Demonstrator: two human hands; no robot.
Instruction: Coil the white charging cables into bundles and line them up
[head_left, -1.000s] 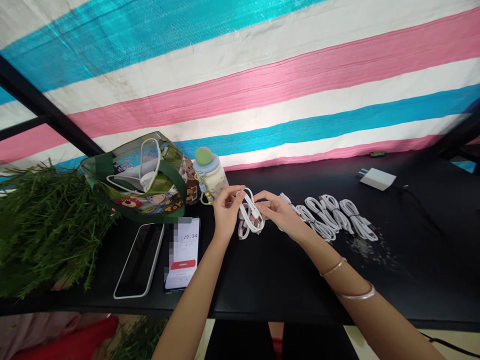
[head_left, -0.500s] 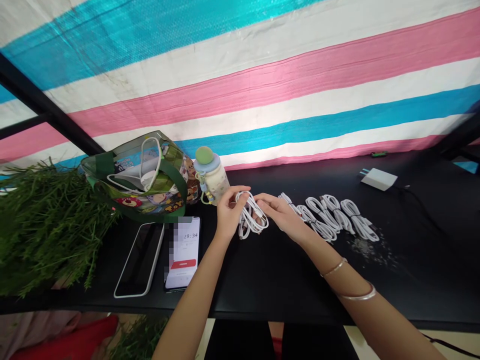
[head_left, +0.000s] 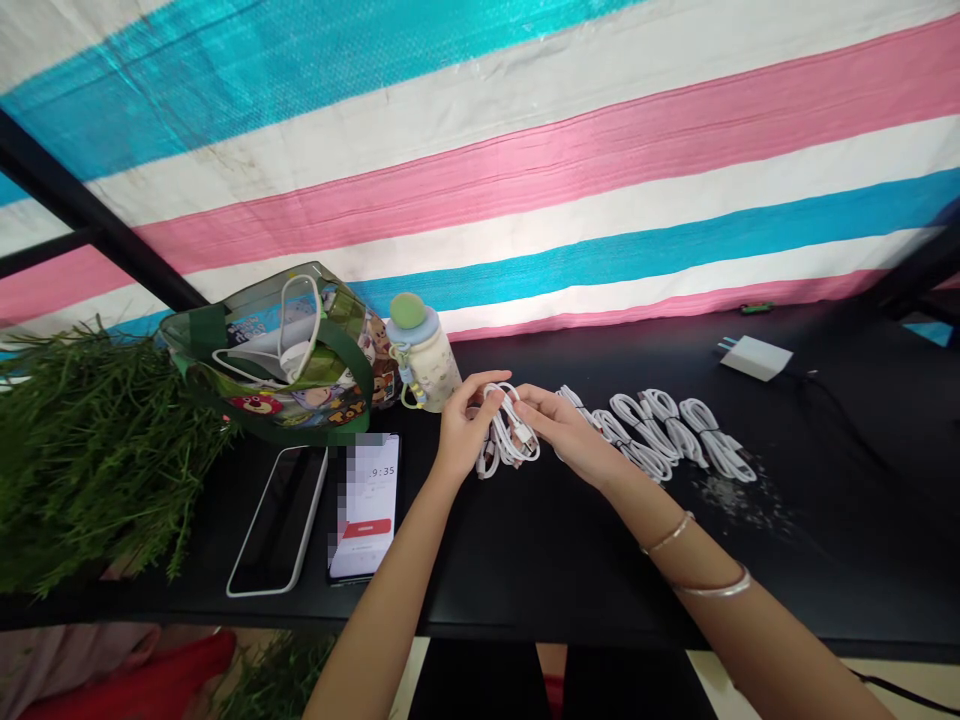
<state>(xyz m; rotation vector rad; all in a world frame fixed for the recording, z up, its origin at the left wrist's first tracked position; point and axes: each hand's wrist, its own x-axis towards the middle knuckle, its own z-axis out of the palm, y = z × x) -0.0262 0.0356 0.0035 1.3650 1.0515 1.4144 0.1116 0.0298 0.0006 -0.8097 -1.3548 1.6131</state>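
A coiled white USB charging cable (head_left: 512, 432) is held between my two hands above the black table. My left hand (head_left: 466, 428) grips the coil from its left side, thumb in front. The fingers of my right hand (head_left: 561, 428) close on its right side, near the metal plug. Below the held coil lies another white cable (head_left: 486, 462), partly hidden by it. Several bundled white cables (head_left: 637, 440) rest in a row to the right of my right hand, some with dark ties round them.
Left of my hands stand a cream bottle (head_left: 431, 370) with a green-topped lid and a clear green bag (head_left: 315, 400). Two phones, one dark (head_left: 277, 520) and one lit (head_left: 371, 510), lie before them. Green foliage (head_left: 97, 460) fills the left. A white charger (head_left: 756, 358) sits back right.
Both hands have shifted very slightly on the cable, and the coil has turned a little so its metal plug shows more. The digits on the lit phone have changed.
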